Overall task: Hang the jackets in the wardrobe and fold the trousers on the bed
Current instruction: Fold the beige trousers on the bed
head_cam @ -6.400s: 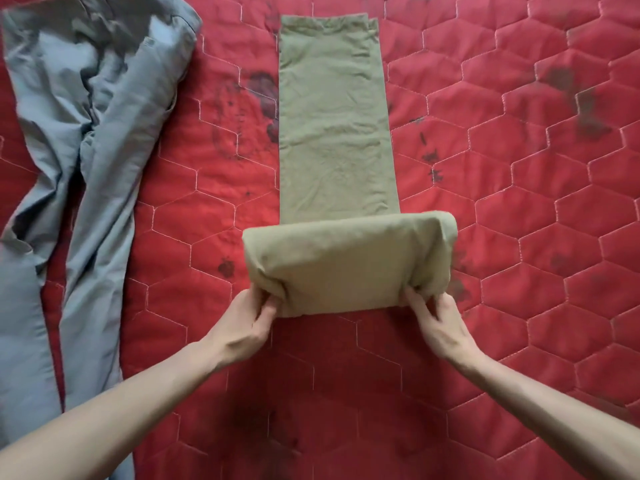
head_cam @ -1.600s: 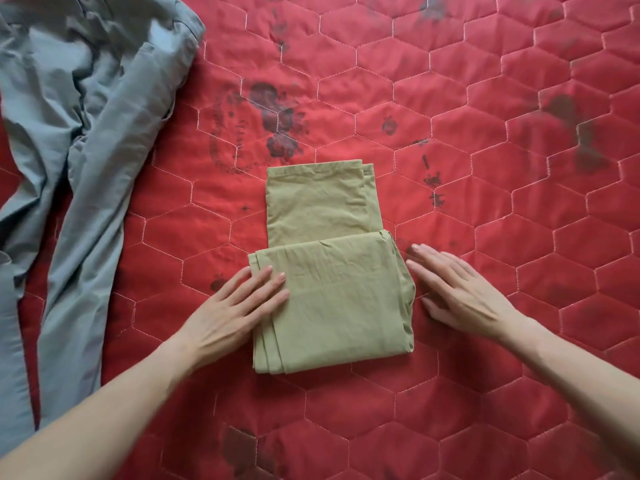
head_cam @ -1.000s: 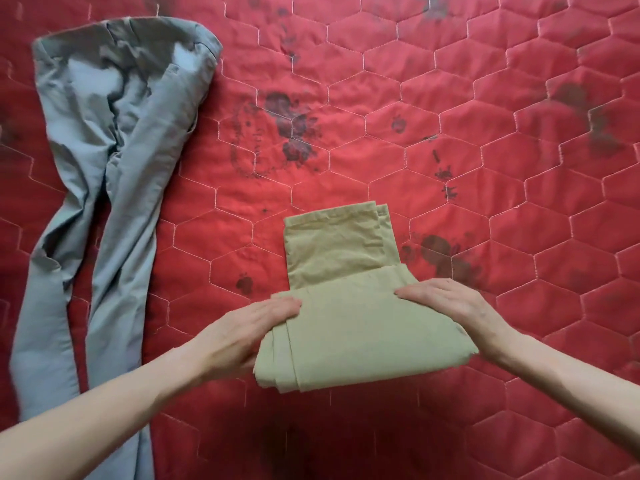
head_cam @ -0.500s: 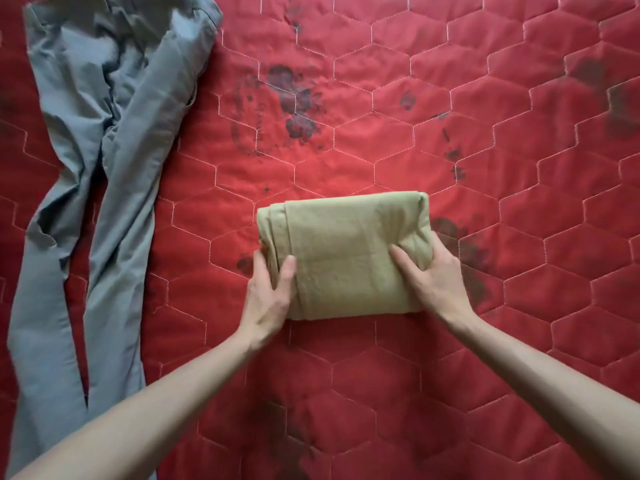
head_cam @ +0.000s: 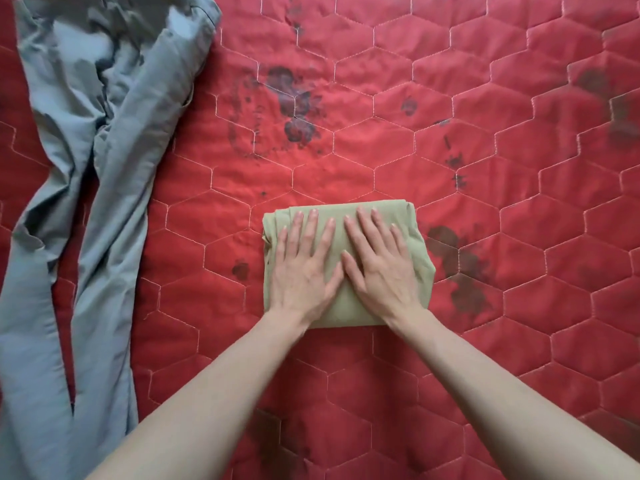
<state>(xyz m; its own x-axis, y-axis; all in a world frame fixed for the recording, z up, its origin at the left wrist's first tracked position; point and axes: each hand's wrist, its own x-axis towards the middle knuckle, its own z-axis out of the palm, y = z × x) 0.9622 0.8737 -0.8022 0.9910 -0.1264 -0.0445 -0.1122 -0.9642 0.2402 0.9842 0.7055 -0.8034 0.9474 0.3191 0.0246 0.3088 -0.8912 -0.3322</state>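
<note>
1. Fingers [head_cam: 313,223] on both your hands are straight and a bit spread, lying flat, gripping nothing. Your left hand [head_cam: 303,268] and right hand [head_cam: 379,263] sit side by side, thumbs touching, pressing down on the folded green trousers [head_cam: 417,244] in the middle of the red bed [head_cam: 519,306].

2. What could go wrong, my guess: that bundle looks thick and springy, so when you lift your palms the top layer may pop back open, especially along the rounded far edge. Sliding your hands off sideways instead of lifting straight up could drag the layers and skew the stack; the layered left edge already looks slightly uneven.

3. The grey trousers [head_cam: 104,168] are lying crumpled and unfolded well off to the left, so there's more to do. No jackets or wardrobe in view, can't say anything about those.

4. Versus half a second ago: you were holding the bundle at its sides with thumbs on top; now both palms are flat on top of it. A second ago one narrower section still stuck out the far side, and that's folded in now.
</note>
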